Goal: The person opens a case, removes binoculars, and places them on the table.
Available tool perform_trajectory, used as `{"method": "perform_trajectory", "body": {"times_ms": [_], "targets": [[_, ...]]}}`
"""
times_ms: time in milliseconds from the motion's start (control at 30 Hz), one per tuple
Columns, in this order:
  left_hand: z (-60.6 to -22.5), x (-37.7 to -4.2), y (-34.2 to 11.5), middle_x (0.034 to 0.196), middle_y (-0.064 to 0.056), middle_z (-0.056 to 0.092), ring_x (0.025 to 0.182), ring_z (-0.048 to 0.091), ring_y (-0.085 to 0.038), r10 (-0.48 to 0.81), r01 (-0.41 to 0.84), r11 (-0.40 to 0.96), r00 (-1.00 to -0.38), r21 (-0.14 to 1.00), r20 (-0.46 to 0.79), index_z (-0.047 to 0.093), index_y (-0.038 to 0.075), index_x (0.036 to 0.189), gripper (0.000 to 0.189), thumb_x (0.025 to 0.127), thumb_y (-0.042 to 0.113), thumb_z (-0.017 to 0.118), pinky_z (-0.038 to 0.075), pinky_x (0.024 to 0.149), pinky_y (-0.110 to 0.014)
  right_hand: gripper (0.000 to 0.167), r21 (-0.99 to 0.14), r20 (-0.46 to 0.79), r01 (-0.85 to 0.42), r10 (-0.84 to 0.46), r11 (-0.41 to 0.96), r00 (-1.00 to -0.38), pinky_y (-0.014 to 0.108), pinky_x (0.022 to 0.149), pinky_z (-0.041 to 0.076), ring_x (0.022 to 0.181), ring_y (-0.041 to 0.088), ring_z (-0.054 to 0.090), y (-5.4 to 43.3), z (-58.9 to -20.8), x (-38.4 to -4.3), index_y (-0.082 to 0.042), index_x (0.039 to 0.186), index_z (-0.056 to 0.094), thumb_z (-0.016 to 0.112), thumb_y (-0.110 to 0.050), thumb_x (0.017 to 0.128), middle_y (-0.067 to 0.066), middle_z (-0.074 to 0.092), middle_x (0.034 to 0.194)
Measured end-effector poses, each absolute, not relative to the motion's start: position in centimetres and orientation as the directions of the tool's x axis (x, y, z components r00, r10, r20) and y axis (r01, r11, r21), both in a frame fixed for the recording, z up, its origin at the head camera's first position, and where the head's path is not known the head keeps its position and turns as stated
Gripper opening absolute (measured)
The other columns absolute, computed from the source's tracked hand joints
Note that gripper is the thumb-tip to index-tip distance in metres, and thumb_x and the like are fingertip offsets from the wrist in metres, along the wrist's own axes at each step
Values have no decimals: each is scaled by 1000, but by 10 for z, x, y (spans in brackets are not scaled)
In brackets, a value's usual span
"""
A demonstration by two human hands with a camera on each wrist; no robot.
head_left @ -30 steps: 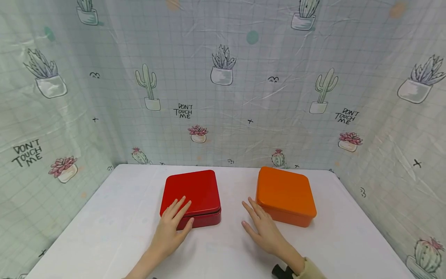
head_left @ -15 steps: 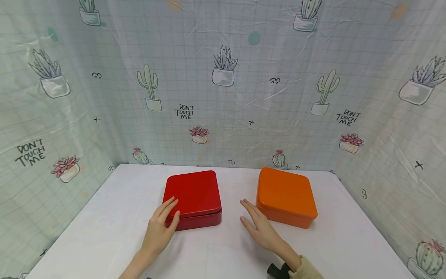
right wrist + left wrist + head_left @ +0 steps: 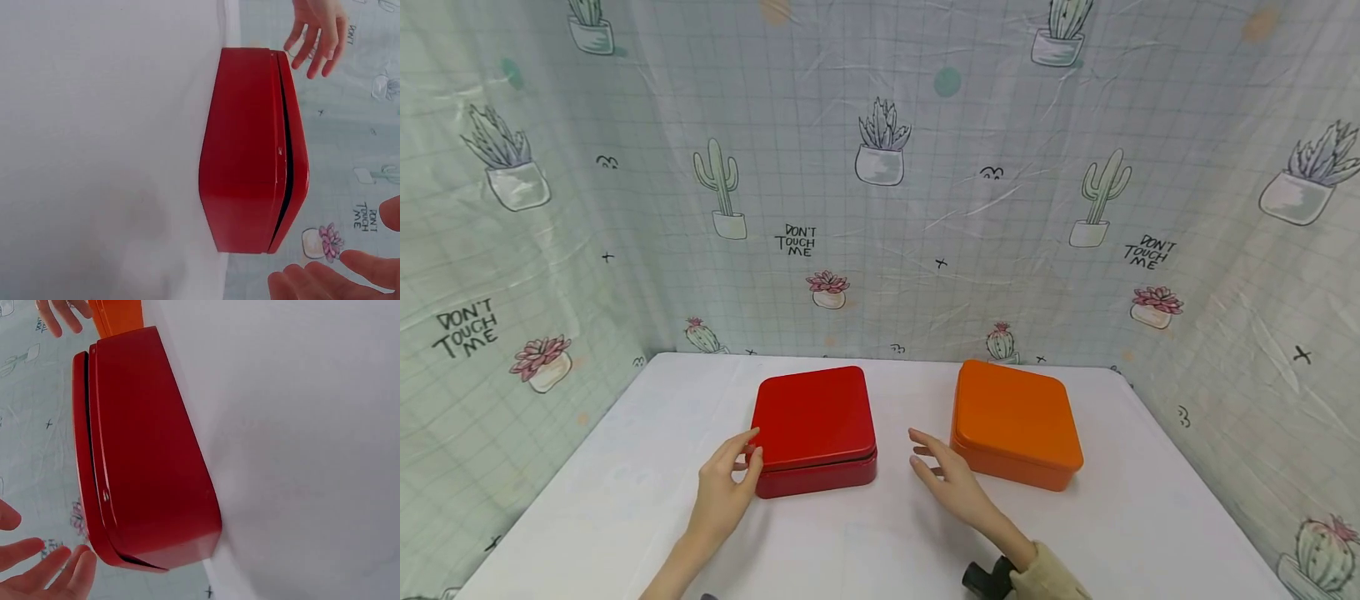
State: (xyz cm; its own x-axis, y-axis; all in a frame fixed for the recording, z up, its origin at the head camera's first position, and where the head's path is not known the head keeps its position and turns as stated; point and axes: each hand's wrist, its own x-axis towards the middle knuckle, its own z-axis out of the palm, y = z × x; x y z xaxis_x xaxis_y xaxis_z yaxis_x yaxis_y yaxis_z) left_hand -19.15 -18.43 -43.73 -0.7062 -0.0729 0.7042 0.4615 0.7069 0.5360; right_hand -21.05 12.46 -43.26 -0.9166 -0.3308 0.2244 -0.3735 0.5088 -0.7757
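Observation:
A red square tin box [image 3: 814, 417] stands left of centre on the white table. Along its front, a dark gap shows between lid and body in both wrist views. My left hand [image 3: 721, 492] hovers by the box's left front corner, thumb and fingers apart; its fingertips [image 3: 84, 565] are close to the lid, and contact is hard to tell. My right hand [image 3: 957, 487] is held in the air between the red box and an orange square tin box [image 3: 1017, 417], fingers loosely bent, holding nothing. The orange box has its lid on.
The white table [image 3: 880, 550] carries both boxes near its far edge. A curtain [image 3: 880, 225] printed with cacti hangs behind and along both sides. A black device [image 3: 987, 579] sits at my right wrist, beside a pale sleeve [image 3: 1048, 575].
My left hand has moved left, off the red lid's top to its left front corner. The right hand has shifted slightly left, its fingers bending more. Both boxes stay put.

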Motion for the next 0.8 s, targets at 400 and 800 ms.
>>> {"method": "perform_trajectory", "body": {"times_ms": [400,800], "targets": [[-443,-193,-189,99,-17,65,71,58,-13,-142,392,695,-747,603,650,60,-4,105,29,77,-4,59,52,54,-19,43,-912,101,-231,-360,338,-927,33,81,53,111,31,52,117,-432,-216,-9,131,41,47,-27,92,18,47,129],[-444,-195,-196,89,-16,67,64,52,5,-248,292,643,-795,708,553,63,-3,98,22,77,-3,58,46,52,-6,49,-987,-28,-40,-405,158,-914,38,86,50,113,38,48,114,-438,-229,1,130,37,42,-31,93,26,43,129]]}}
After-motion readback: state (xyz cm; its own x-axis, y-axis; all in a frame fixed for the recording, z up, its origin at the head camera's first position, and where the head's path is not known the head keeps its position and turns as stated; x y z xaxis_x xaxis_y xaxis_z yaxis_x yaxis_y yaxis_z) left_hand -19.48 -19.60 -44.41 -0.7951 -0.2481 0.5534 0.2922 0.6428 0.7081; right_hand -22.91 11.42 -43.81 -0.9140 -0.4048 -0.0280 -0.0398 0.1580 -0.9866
